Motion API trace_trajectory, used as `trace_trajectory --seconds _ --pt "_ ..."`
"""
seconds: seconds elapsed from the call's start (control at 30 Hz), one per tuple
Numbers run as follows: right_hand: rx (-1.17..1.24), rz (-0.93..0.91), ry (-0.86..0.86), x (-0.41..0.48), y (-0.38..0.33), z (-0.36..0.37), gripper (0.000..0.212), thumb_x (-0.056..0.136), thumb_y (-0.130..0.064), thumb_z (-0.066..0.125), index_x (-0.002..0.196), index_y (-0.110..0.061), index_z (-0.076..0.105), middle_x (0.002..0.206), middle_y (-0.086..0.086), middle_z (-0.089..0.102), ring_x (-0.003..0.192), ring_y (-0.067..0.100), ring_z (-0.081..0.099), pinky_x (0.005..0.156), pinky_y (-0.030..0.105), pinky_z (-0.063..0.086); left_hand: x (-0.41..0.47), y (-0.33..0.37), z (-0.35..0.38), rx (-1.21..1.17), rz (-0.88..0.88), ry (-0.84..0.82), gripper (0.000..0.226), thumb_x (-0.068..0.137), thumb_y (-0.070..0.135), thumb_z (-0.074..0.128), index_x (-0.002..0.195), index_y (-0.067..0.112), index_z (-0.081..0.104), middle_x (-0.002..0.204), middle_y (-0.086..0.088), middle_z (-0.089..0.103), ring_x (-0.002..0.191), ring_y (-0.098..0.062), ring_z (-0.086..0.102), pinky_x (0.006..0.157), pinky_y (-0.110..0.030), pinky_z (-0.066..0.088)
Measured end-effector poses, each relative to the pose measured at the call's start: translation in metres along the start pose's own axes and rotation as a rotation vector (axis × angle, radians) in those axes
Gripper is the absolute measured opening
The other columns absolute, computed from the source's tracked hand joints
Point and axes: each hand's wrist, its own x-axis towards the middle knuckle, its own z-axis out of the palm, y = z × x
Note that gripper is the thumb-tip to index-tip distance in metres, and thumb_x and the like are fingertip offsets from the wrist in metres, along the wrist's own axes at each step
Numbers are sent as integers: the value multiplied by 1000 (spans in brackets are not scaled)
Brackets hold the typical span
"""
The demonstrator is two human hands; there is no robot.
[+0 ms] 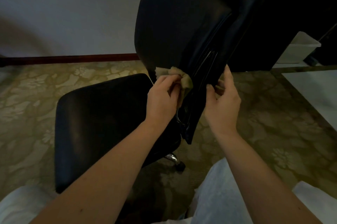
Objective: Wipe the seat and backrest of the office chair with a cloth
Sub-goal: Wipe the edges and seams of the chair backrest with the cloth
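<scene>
Black leather covers both parts of the chair: the seat (102, 125) lies at lower left, and the backrest (182, 29) rises at centre, seen from the side and rear. Left of centre, your left hand (162, 100) has its fingers bunched around a tan cloth (180, 78), which is pressed against the lower edge of the backrest, just above the gap to the seat. To the right, your right hand (221, 103) pinches the rear edge of the backrest between thumb and fingers; something pale shows under those fingers, and whether it is more of the cloth cannot be told. The step in hand appears to be wiping the backrest at its lowest part, with the right hand bracing it. The seat carries no cloth, so it probably remains to be wiped or was done first; the view does not settle which. The next move calls for drawing the cloth along the leather under even pressure while your right hand holds the backrest firm, since the chair stands on castors (180, 166) over patterned carpet (273, 114) and may roll.
</scene>
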Motion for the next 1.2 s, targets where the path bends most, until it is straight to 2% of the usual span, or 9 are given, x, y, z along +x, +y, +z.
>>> trace_trajectory --seconds 0.1,0.33,0.47,0.67,0.83,0.97,1.03,1.13,1.2 --pt "-19 -3 4 1 0 2 65 98 -12 57 155 -31 31 118 -5 64 111 6 60 97 34 54 -10 -12 2 -54 -53 1 26 100 9 60 124 16 70 118 12 60 104 16 54 94 -2 40" --pt "-8 -3 6 -1 -2 2 65 98 -10 57 155 -28 32 122 -3 63 113 5 60 98 31 54 -18 -6 3 -269 -284 19 27 100 18 63 124 33 65 116 17 66 109 7 61 93 -10 49" --pt "-17 5 8 0 0 4 64 99 -14 56 155 -31 30 124 -3 62 115 8 60 96 37 55 -15 -7 -2 -179 -257 -7 24 101 16 62 122 23 71 115 14 65 103 8 59 96 -13 48" --pt "-26 7 6 0 0 3 64 99 -12 57 155 -30 31 124 -3 62 113 7 60 96 35 54 0 4 -8 -108 -16 23 22 97 10 66 115 16 75 116 6 69 107 1 62 95 -6 44" --pt "-7 8 3 0 -1 2 64 99 -11 57 155 -30 32 121 -2 63 112 7 61 95 35 55 -11 -5 3 -167 -117 63 23 97 8 66 114 18 76 109 21 62 103 19 56 92 -2 41" --pt "-25 11 12 -1 -1 4 63 99 -14 56 155 -30 31 122 -3 62 113 6 60 96 35 55 -24 -15 1 -156 -232 -45 26 97 7 65 116 22 75 105 29 59 103 16 56 98 -13 48" --pt "-28 17 14 -2 -1 4 63 99 -15 56 155 -30 30 121 -2 62 113 6 60 97 35 55 -28 -19 -7 -125 -234 -110 26 98 5 64 115 21 75 106 24 61 104 8 59 100 -19 50" --pt "-19 16 6 -3 -1 3 63 99 -15 57 155 -31 31 121 -1 63 113 7 61 96 36 55 -18 -21 -28 0 -192 -244 27 100 7 60 120 18 73 117 8 65 110 -3 60 98 -16 46" --pt "-19 19 6 -2 0 3 63 99 -15 57 154 -31 31 121 -1 63 112 6 61 96 35 55 -5 -18 -41 29 -182 -205 29 100 9 60 125 18 70 123 6 65 113 -3 58 99 -17 45"
